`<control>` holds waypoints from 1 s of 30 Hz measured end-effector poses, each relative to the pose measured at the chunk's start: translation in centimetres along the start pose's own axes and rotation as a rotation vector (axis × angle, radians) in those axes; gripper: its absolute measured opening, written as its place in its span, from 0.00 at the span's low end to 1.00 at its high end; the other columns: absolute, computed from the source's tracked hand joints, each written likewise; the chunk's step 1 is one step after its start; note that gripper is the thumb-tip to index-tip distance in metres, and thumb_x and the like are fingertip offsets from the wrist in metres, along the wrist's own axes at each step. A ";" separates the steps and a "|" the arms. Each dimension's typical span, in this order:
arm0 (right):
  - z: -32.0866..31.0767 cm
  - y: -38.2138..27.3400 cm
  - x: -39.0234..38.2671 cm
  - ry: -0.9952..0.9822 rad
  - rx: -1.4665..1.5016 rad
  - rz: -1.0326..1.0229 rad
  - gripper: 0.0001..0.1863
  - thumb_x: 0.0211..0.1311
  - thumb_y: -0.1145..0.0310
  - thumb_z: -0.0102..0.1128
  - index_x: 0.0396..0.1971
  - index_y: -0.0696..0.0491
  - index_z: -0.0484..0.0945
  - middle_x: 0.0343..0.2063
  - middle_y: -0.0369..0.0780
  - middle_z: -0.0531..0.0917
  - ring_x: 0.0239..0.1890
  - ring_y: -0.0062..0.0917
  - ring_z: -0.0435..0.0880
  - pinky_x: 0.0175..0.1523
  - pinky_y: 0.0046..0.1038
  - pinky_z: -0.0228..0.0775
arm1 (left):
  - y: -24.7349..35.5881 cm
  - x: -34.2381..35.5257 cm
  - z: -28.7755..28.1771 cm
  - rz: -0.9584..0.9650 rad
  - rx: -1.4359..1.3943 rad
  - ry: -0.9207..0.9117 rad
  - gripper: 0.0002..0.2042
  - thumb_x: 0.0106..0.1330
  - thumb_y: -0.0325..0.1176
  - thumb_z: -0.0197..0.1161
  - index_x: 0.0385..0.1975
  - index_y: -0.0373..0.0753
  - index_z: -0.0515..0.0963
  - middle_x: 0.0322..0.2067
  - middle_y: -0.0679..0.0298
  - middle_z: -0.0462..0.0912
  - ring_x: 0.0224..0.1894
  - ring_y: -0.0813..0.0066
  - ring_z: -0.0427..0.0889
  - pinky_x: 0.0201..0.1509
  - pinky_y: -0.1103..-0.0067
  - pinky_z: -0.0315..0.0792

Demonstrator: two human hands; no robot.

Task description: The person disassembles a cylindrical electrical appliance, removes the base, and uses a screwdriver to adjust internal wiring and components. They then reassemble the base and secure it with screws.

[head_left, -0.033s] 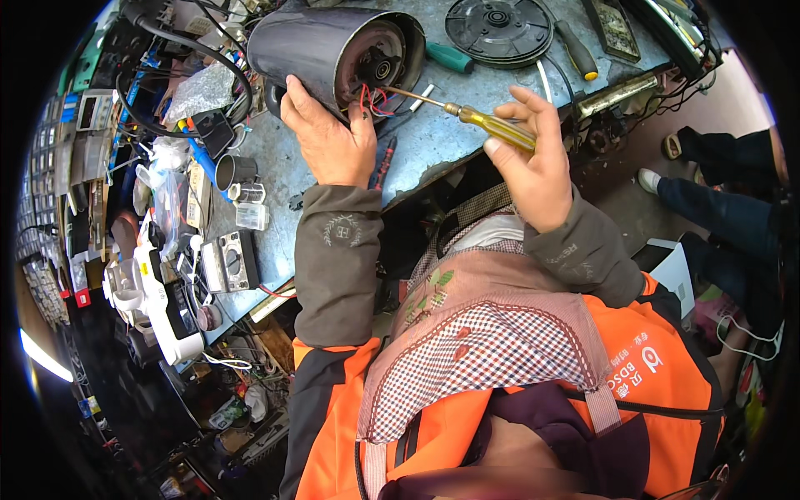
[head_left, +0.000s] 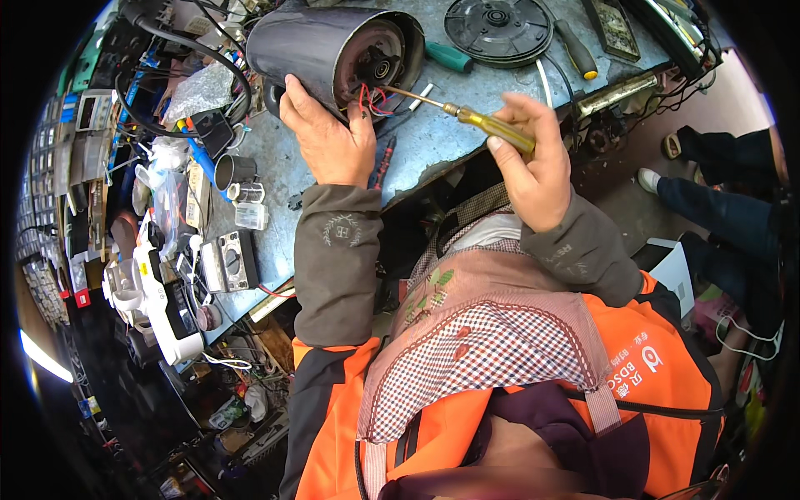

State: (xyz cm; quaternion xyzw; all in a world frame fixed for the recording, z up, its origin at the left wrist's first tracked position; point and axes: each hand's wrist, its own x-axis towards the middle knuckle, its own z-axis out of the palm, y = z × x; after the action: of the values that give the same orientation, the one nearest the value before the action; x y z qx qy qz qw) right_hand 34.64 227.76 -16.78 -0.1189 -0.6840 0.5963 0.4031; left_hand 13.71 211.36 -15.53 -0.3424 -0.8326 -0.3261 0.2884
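A dark metal cylinder (head_left: pixel 296 50) lies on its side on the bench, its open end showing a round hub with a bearing and red and blue wires (head_left: pixel 373 102). My left hand (head_left: pixel 329 142) grips the cylinder's lower side, thumb near the wires. My right hand (head_left: pixel 537 162) holds a screwdriver (head_left: pixel 492 125) with a translucent yellow handle; its long shaft reaches to the wires at the rim, where exact contact is unclear. A red-and-black pen-like tool (head_left: pixel 386 162) lies beside my left wrist, and a short white tube (head_left: pixel 422 97) sits near the shaft.
The blue bench (head_left: pixel 267 167) carries a black disc (head_left: pixel 497 25), two other screwdrivers (head_left: pixel 575 46), a meter (head_left: pixel 229 262), small containers (head_left: pixel 250 215), cables and a white device (head_left: pixel 167 317). Clutter crowds the left. Other people's legs (head_left: pixel 708 208) show at the right, past the bench edge.
My right hand and its fingers have shifted very slightly on the screwdriver. My left hand and the cylinder look the same.
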 end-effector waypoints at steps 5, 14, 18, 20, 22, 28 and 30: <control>-1.6 -0.6 -0.1 -0.107 0.579 0.729 0.17 0.86 0.69 0.55 0.67 0.60 0.73 0.43 0.38 0.84 0.35 0.15 0.80 0.39 0.19 0.73 | 0.0 0.0 -0.2 -0.012 0.006 0.002 0.47 0.67 0.33 0.72 0.83 0.34 0.51 0.73 0.33 0.61 0.66 0.27 0.75 0.67 0.52 0.77; -0.7 -2.5 0.3 -0.071 0.404 0.771 0.17 0.86 0.67 0.55 0.65 0.60 0.76 0.36 0.41 0.84 0.26 0.13 0.77 0.27 0.17 0.65 | 0.1 -0.1 0.0 -0.002 0.000 0.001 0.47 0.68 0.33 0.72 0.83 0.32 0.50 0.72 0.34 0.61 0.67 0.27 0.74 0.68 0.52 0.77; 0.1 -1.4 -0.4 -0.036 0.258 0.431 0.16 0.82 0.69 0.61 0.62 0.61 0.78 0.37 0.41 0.85 0.29 0.14 0.79 0.31 0.18 0.66 | -0.1 -0.1 -0.1 -0.002 -0.011 -0.003 0.47 0.68 0.32 0.72 0.83 0.32 0.50 0.72 0.34 0.61 0.67 0.27 0.74 0.68 0.52 0.76; -0.7 -0.7 -0.5 -0.110 -0.209 -0.096 0.14 0.78 0.73 0.66 0.58 0.61 0.81 0.40 0.40 0.85 0.33 0.17 0.81 0.36 0.22 0.73 | 0.1 0.0 -0.2 -0.002 -0.009 -0.002 0.47 0.68 0.32 0.72 0.83 0.32 0.50 0.73 0.33 0.61 0.67 0.27 0.74 0.68 0.52 0.76; -0.7 -0.5 -0.2 -0.117 -0.452 -0.371 0.10 0.78 0.72 0.65 0.52 0.61 0.84 0.37 0.38 0.85 0.30 0.17 0.80 0.35 0.22 0.74 | 0.1 0.0 -0.2 -0.004 -0.007 -0.004 0.47 0.68 0.31 0.72 0.83 0.32 0.50 0.73 0.33 0.60 0.67 0.27 0.74 0.68 0.52 0.76; -2.0 -1.2 0.9 -0.253 0.404 0.721 0.18 0.84 0.61 0.60 0.57 0.61 0.82 0.30 0.36 0.84 0.24 0.12 0.76 0.30 0.18 0.67 | -0.2 -0.1 0.0 -0.019 0.009 -0.004 0.47 0.68 0.31 0.71 0.83 0.32 0.50 0.73 0.34 0.60 0.67 0.27 0.75 0.68 0.52 0.76; -0.6 -1.2 0.1 -0.203 0.236 0.573 0.18 0.82 0.66 0.62 0.62 0.60 0.79 0.29 0.36 0.83 0.24 0.12 0.74 0.28 0.18 0.64 | -0.2 0.0 0.0 -0.012 0.014 -0.001 0.47 0.68 0.31 0.71 0.83 0.32 0.50 0.73 0.34 0.60 0.67 0.27 0.75 0.68 0.52 0.76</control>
State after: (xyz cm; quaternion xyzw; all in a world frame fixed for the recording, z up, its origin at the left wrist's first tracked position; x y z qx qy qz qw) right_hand 35.35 227.96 -15.68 -0.1990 -0.5855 0.7696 0.1593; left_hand 13.57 211.23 -15.62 -0.3353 -0.8372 -0.3218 0.2884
